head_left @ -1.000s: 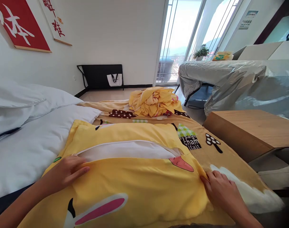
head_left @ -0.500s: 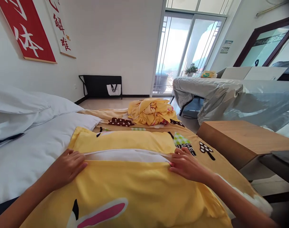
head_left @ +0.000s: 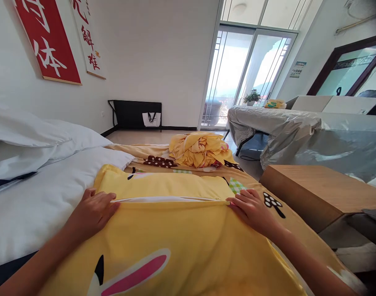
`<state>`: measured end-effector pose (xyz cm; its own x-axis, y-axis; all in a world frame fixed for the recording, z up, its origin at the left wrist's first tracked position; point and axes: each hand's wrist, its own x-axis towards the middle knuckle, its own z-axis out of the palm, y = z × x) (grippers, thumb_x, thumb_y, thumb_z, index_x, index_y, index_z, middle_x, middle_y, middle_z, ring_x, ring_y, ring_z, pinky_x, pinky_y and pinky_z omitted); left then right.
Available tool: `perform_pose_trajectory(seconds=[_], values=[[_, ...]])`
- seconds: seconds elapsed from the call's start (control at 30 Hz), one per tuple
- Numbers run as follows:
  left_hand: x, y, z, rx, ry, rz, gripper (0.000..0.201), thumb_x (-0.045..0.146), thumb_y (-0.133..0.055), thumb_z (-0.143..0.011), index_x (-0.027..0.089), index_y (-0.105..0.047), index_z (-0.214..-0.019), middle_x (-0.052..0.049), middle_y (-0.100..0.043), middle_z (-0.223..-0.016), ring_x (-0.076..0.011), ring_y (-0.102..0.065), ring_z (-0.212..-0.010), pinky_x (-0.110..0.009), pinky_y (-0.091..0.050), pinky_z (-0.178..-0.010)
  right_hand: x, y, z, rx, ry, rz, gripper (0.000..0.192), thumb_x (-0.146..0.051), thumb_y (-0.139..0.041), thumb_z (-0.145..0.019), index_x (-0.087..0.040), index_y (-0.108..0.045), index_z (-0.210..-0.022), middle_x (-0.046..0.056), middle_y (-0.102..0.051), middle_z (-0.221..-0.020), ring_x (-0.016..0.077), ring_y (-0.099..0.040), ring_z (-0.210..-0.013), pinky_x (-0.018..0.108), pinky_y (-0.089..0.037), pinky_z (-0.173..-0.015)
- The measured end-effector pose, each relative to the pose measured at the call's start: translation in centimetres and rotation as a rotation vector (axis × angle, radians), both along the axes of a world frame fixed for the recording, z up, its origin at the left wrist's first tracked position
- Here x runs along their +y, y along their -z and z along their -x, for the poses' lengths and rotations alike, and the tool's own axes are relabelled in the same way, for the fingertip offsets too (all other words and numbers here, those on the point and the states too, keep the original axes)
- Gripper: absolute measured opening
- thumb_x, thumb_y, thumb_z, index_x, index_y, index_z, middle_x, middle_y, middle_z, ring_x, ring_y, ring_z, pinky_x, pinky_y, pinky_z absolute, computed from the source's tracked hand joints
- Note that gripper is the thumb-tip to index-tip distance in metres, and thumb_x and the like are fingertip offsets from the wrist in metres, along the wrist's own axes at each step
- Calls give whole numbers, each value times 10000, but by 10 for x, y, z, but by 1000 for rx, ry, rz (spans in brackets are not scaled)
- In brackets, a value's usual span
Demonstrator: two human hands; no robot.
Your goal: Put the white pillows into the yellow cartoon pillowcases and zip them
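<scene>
Bed (head_left: 36,222), white pillows (head_left: 36,135), yellow pillow (head_left: 175,230), crumpled yellow cloth (head_left: 200,150)

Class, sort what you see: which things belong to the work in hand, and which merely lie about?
In hand: left hand; right hand; yellow pillowcase; white pillow insert.
Lying about: crumpled yellow bedding; white pillows; wooden table; black bench.

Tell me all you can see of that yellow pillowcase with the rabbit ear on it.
The yellow pillowcase looks like soft cloth, printed with a pink-and-white rabbit ear. It lies flat on the bed, stuffed with a white pillow that shows through a narrow slit. The left hand and right hand press on the slit's two ends.
</scene>
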<state>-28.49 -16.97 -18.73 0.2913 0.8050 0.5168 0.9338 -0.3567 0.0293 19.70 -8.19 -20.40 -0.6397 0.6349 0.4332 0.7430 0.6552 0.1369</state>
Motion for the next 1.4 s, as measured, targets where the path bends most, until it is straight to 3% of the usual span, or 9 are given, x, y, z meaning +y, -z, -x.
perform_pose_trajectory(seconds=[0.23,0.33,0.43,0.5,0.63,0.83,1.07,1.23,1.4], values=[[-5,20,1,99,148,323,385,347,-321,-968,197,-578,-724,0,-594,-720,-151,-543,-683,-323,-357,-781,-2,42,4,71,-17,193,347,-331,-336,-987,-255,-612,-1183,59,-659,-917,183,-571,-862,360,-387,-835],[-6,8,-23,40,95,175,359,349,-317,-963,198,-608,-816,-46,-626,-831,-186,-564,-778,-336,-396,-793,-16,27,30,152,-48,131,344,-279,-347,-967,-251,-586,-1214,93,-630,-1061,214,-558,-989,389,-398,-875],[-3,-12,-66,13,210,152,323,367,-359,-951,200,-572,-1127,-99,-616,-1118,-227,-549,-1046,-341,-405,-898,-29,1,73,144,-221,218,370,-320,-372,-966,-232,-494,-1304,104,-583,-1212,223,-511,-1121,389,-375,-959],[2,-20,-90,25,310,326,349,404,-362,-951,209,-542,-1179,-86,-617,-1145,-225,-556,-1068,-323,-415,-895,-31,-9,97,98,-290,347,358,-404,-387,-964,-226,-531,-1240,89,-612,-1163,217,-537,-1082,367,-394,-938],[14,-13,-94,-10,224,636,432,485,-301,-950,192,-584,-805,-41,-643,-822,-194,-603,-770,-279,-421,-690,-19,1,103,12,-153,567,448,-546,-352,-942,-203,-628,-859,59,-660,-876,203,-598,-825,326,-433,-740],[8,17,-78,-37,77,623,449,499,-257,-951,189,-556,-824,-64,-656,-831,-213,-628,-781,-292,-417,-679,-8,24,72,67,-57,760,545,-556,-237,-962,-202,-627,-822,49,-668,-860,203,-603,-836,336,-422,-769],[24,1,-114,257,-121,504,290,240,-333,-909,117,-474,-1130,-129,-681,-778,-269,-673,-756,-333,-478,-639,-7,14,82,145,-20,734,441,-481,-242,-983,-230,-603,-953,33,-672,-948,192,-607,-870,315,-420,-762],[47,0,-126,317,-161,491,356,102,-439,-798,64,-521,-1142,-191,-685,-830,-312,-683,-838,-380,-521,-692,-25,-1,118,2,77,417,453,-478,-281,-974,-190,-591,-811,80,-659,-847,232,-599,-818,355,-386,-757],[52,6,-127,337,-154,489,247,39,-457,-810,84,-583,-1017,-186,-677,-828,-300,-682,-862,-358,-511,-705,-35,4,149,13,-236,369,393,-508,-339,-960,-202,-585,-946,63,-648,-933,212,-578,-887,319,-376,-788]])
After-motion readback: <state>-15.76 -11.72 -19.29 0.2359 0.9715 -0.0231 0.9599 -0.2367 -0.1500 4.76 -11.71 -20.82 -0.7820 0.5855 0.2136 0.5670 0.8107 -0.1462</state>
